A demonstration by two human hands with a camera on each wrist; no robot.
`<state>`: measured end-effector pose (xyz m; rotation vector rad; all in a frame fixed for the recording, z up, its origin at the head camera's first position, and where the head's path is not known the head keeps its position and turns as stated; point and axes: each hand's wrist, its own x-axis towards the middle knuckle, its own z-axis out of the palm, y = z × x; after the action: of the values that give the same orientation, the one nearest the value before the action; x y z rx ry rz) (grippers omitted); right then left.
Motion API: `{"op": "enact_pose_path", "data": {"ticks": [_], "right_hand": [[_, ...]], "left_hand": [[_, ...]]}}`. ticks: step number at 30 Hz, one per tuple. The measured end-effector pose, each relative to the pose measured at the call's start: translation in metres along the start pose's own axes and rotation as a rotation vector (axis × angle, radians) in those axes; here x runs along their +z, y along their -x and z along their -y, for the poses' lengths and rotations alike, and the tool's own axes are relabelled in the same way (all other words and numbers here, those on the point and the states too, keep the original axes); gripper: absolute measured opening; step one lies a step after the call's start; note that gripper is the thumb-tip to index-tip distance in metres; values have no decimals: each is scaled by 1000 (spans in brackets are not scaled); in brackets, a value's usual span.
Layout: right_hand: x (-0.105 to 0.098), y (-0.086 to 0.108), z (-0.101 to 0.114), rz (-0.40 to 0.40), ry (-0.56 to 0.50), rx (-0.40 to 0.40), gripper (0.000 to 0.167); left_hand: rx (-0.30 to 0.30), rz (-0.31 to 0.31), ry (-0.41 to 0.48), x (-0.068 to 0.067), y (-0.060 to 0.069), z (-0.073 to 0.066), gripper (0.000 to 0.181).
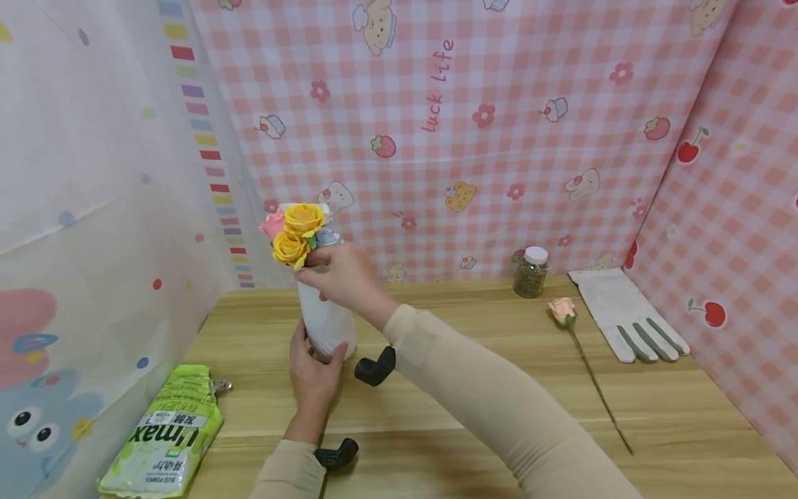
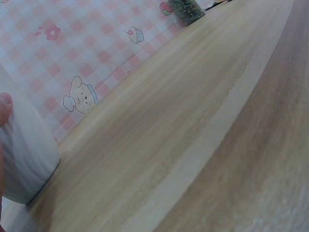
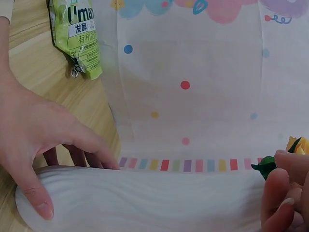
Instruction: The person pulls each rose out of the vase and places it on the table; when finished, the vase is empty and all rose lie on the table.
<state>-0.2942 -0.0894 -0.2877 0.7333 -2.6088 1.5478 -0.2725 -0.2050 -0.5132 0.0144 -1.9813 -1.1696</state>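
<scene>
A tall white vase (image 1: 327, 322) with a wavy surface stands on the table's left half. My left hand (image 1: 314, 374) grips its base, thumb on the near side and fingers around the far side. Out of its mouth rise two yellow roses (image 1: 291, 248), a pink rose (image 1: 271, 224) and a pale blue flower (image 1: 327, 237). At the rim, my right hand (image 1: 346, 277) pinches a yellow rose just below its bloom; the stem is hidden by the fingers. In the right wrist view a green leaf (image 3: 265, 166) sticks out beside those fingertips.
A green bag (image 1: 165, 436) with a metal clip lies at the front left. On the right are a peach rose (image 1: 563, 311) with a long stem, a lidded jar (image 1: 530, 274) and a white glove (image 1: 617, 305). Patterned cloths (image 1: 474, 159) hang behind and at both sides.
</scene>
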Motion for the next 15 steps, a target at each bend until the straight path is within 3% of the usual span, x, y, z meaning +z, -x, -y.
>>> {"op": "enact_pose_path", "data": {"ticks": [6,15], "right_hand": [[6,-4,-1,34,-52,13,24],[6,-11,-5,-28,-125,66,23]], "left_hand": [[-12,6,1,-1,1,0,89],[-9,4,-28,-1,-1,-1,88]]}}
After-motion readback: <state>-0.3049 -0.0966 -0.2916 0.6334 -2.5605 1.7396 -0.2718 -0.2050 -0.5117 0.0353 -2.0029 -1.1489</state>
